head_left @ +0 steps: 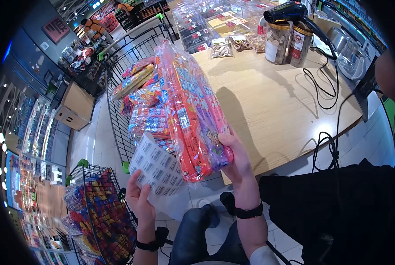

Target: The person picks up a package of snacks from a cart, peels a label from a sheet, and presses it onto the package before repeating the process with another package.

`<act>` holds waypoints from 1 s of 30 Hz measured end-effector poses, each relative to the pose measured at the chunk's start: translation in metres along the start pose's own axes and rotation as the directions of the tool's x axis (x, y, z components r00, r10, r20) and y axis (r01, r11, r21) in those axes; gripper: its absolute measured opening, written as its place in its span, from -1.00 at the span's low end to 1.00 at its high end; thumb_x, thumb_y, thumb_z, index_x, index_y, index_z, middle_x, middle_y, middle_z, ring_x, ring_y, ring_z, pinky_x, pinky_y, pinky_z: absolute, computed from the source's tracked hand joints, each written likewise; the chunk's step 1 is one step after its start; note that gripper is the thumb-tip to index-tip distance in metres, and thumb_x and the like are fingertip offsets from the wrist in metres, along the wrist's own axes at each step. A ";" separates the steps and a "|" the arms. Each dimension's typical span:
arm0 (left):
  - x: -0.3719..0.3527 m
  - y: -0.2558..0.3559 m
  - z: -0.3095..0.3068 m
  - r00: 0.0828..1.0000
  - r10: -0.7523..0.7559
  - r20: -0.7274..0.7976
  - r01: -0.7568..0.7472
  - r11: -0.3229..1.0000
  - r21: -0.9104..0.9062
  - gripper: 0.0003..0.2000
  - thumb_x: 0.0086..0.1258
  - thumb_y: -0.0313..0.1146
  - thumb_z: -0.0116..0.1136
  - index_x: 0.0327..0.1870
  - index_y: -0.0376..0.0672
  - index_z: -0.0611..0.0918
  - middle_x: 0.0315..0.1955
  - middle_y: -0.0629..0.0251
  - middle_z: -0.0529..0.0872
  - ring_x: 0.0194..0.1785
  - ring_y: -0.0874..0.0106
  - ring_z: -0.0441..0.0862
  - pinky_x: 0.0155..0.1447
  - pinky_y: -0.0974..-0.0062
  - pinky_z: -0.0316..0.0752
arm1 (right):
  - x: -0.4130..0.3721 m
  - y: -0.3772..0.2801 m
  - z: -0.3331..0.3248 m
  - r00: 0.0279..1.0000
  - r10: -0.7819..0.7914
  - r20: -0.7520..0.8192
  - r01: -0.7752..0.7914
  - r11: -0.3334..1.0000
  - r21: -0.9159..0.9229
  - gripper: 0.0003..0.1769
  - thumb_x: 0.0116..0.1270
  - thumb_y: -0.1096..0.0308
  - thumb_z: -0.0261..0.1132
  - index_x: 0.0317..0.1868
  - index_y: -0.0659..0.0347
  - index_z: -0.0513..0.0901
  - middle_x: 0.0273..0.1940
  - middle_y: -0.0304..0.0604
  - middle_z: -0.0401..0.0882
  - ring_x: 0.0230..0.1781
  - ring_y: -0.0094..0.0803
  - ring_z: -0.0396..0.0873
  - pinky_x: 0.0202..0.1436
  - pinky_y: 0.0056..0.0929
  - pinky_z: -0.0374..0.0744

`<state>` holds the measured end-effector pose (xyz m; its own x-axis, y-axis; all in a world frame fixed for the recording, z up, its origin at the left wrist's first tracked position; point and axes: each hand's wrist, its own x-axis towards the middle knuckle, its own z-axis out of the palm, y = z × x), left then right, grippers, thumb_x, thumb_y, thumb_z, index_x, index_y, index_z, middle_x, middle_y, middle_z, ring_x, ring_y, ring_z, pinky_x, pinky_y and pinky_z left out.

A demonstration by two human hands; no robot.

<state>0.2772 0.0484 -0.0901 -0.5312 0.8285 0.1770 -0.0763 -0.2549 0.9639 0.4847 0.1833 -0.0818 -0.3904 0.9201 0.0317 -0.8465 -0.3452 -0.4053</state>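
Head view: right hand (238, 154), grip closed round lower end of snack pack (191, 110), tilted, 12 o'clock. Left hand (141, 198), 8 o'clock, fingers pinching label sheet (160, 170). Probably best: firm low support, barcode (183, 119) uncovered, sheet uncreased. Counts: one held pack, one sheet, two carts ( (111, 110) at 10, (86, 194) at 8), two jars ( (277, 44), (300, 46)), one hair dryer (285, 13) around 1; cart contents overlap, uncountable.

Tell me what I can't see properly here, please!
All in the head view:
- Print on the label sheet: too small to read.
- Most fingers of the right hand: hidden behind the wrapped pack.
- Bottom of the upper cart: covered by bright packs.
- Faraway person in orange: too small to make out.
- Rounded shape at right: blurred, cut off.
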 end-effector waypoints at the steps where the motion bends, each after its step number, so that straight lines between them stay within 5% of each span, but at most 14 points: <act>1: 0.000 -0.001 0.000 1.000 0.003 -0.006 -0.003 1.000 -0.008 -0.59 0.19 -0.68 -0.02 0.12 -0.35 0.42 0.02 0.07 0.51 0.07 0.38 0.50 0.17 0.46 0.38 | 0.000 0.001 -0.002 1.000 -0.002 0.018 0.002 1.000 0.002 -0.36 0.22 0.46 0.12 0.32 0.30 0.14 0.06 -0.07 0.42 -0.05 -0.46 0.53 -0.07 -0.49 0.59; 4: -0.003 -0.011 -0.004 1.000 0.028 -0.009 -0.028 0.999 -0.020 -0.59 0.19 -0.68 -0.02 0.12 -0.35 0.41 0.03 0.07 0.51 0.07 0.38 0.49 0.17 0.45 0.38 | -0.001 0.005 -0.009 1.000 -0.001 0.020 0.003 0.996 -0.091 -0.33 0.24 0.37 0.06 0.33 0.37 0.05 0.20 0.08 0.29 0.17 -0.27 0.40 0.18 -0.33 0.45; 22: -0.009 -0.048 -0.005 1.000 0.007 0.015 -0.007 1.000 0.024 -0.57 0.18 -0.69 -0.03 0.13 -0.35 0.39 0.05 0.05 0.49 0.09 0.35 0.49 0.19 0.42 0.37 | -0.005 0.017 -0.037 0.997 -0.010 -0.076 -0.005 0.981 -0.196 -0.30 0.17 0.40 0.10 0.32 0.37 0.09 0.16 0.06 0.34 0.11 -0.30 0.45 0.15 -0.36 0.47; 30: -0.011 -0.049 -0.007 1.000 -0.007 -0.025 0.007 1.000 0.009 -0.55 0.15 -0.70 -0.04 0.13 -0.35 0.39 0.06 0.05 0.49 0.11 0.34 0.47 0.22 0.40 0.34 | -0.006 0.019 -0.041 0.997 0.003 -0.074 -0.006 0.999 -0.050 -0.34 0.18 0.46 0.18 0.30 0.33 0.17 0.06 -0.09 0.42 0.00 -0.43 0.48 0.05 -0.45 0.49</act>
<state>0.2811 0.0482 -0.1409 -0.5514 0.8177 0.1653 -0.0723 -0.2442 0.9670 0.4852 0.1790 -0.1271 -0.3648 0.9303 -0.0370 -0.8251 -0.3414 -0.4502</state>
